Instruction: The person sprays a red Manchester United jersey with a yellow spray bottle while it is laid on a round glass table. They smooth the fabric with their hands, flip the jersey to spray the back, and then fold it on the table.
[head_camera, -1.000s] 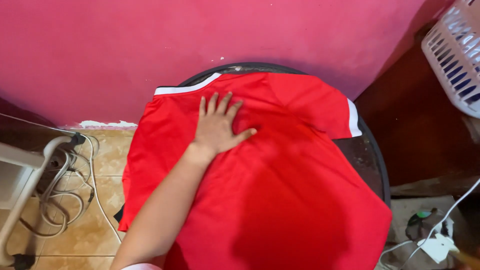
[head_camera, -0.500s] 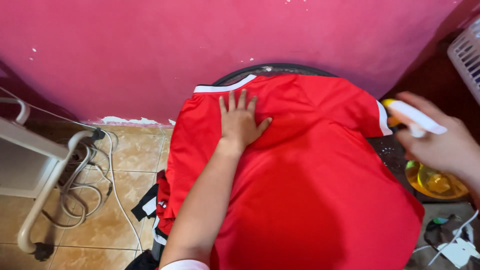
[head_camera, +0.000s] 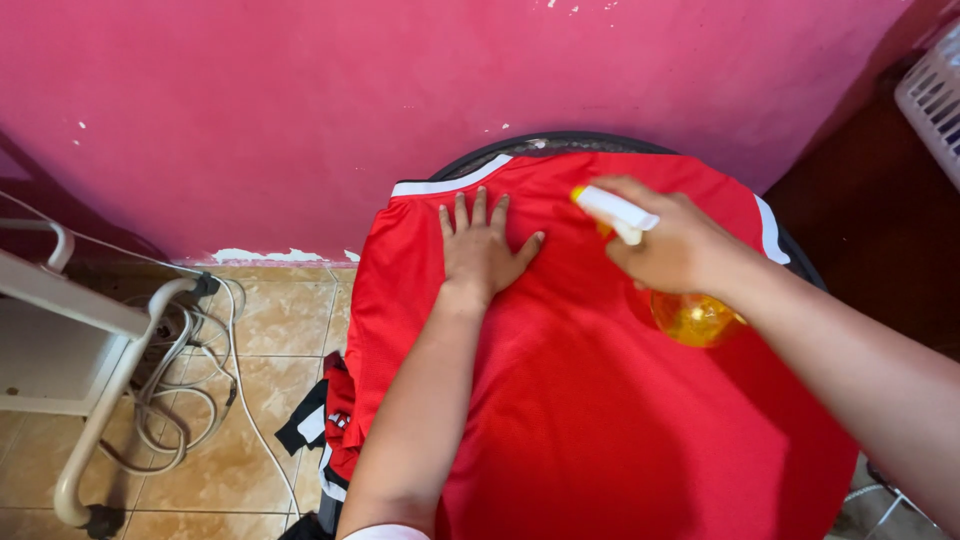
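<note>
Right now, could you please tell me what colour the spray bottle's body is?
Translucent orange-yellow, with a white nozzle; the spray bottle shows in the head view.

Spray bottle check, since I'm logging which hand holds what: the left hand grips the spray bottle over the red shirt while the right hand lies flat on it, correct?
Not quite: the hands are swapped. In the head view the right hand grips the spray bottle over the red shirt, and the left hand lies flat on it.

Both forearms were seen bare, without watch or ring. A white sleeve edge (head_camera: 385, 533) was visible only at the left arm's upper end.
</note>
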